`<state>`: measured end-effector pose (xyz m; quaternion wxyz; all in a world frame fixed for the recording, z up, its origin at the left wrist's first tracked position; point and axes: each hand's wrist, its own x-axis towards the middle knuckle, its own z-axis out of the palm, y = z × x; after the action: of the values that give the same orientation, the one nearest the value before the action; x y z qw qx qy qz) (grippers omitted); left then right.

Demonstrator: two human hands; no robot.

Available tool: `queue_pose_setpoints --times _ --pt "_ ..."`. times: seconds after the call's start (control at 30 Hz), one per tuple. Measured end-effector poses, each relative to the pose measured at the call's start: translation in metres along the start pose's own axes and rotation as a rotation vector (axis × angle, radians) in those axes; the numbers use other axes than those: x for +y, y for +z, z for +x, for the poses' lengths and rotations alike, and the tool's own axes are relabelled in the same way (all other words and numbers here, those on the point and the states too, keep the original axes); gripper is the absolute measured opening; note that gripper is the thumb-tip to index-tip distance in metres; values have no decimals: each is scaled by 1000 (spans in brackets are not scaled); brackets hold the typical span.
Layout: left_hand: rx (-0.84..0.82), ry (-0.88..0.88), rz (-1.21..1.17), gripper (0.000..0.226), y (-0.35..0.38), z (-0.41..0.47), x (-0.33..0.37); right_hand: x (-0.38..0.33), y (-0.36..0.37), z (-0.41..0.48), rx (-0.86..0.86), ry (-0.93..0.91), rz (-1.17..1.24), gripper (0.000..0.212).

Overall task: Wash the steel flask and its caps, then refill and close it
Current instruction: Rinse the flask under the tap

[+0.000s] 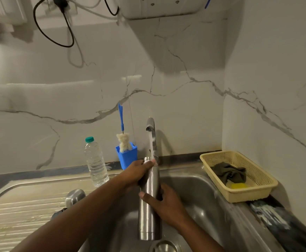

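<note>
The tall steel flask stands upright over the sink basin, its open mouth right under the tap. Water runs from the tap onto the flask's neck. My left hand grips the flask near the neck. My right hand wraps its middle from the right. A rounded steel cap lies on the draining board, left of my left arm. A small dark cap lies just below it, partly hidden by my arm.
A clear plastic water bottle with a green lid stands on the draining board. A blue holder with a bottle brush sits behind. A yellow basket holding a dark cloth and yellow sponge is at right.
</note>
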<state>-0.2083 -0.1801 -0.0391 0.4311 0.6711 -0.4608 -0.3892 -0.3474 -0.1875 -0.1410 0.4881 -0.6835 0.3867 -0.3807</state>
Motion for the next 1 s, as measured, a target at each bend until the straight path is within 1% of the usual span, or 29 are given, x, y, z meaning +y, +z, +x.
queue_pose_setpoints --times 0.1,0.13,0.2,0.3,0.43,0.53,0.57,0.67,0.7,0.73,0.77,0.87,0.93,1.0 --pt "-42 -45 -272 27 1 -4 0 -3 -2 2 5 11 57 64" --pt "-42 -54 -327 26 0 -5 -2 -2 -2 4 -1 34 93 66" --pt "-25 -57 -360 27 0 -6 -5 -1 1 6 -24 80 146 70" --pt "-9 -57 -307 30 -2 -5 -7 0 3 8 -25 103 140 72" --pt "39 -39 -62 35 -4 4 -6 0 -1 5 -9 97 109 62" --pt "57 -45 16 36 1 8 -1 -2 -2 3 0 80 92 59" --pt "58 -57 -9 36 3 7 -1 -3 -3 3 1 90 98 59" --pt "109 -128 -242 32 8 8 -1 -4 -5 5 12 111 118 57" --pt "121 -140 -269 32 9 8 0 -5 -5 6 13 118 125 56" --pt "120 -141 -239 33 10 7 0 -5 -5 5 11 117 127 55" --pt "105 -123 -159 34 10 8 -1 -6 -5 4 10 111 124 54" --pt "20 3 189 33 7 10 -5 -6 -4 1 7 60 104 50" --pt "37 16 197 33 4 13 -7 -9 -4 0 -12 26 109 49" --pt "38 15 114 38 -1 12 -5 -12 -5 0 -46 23 167 48"
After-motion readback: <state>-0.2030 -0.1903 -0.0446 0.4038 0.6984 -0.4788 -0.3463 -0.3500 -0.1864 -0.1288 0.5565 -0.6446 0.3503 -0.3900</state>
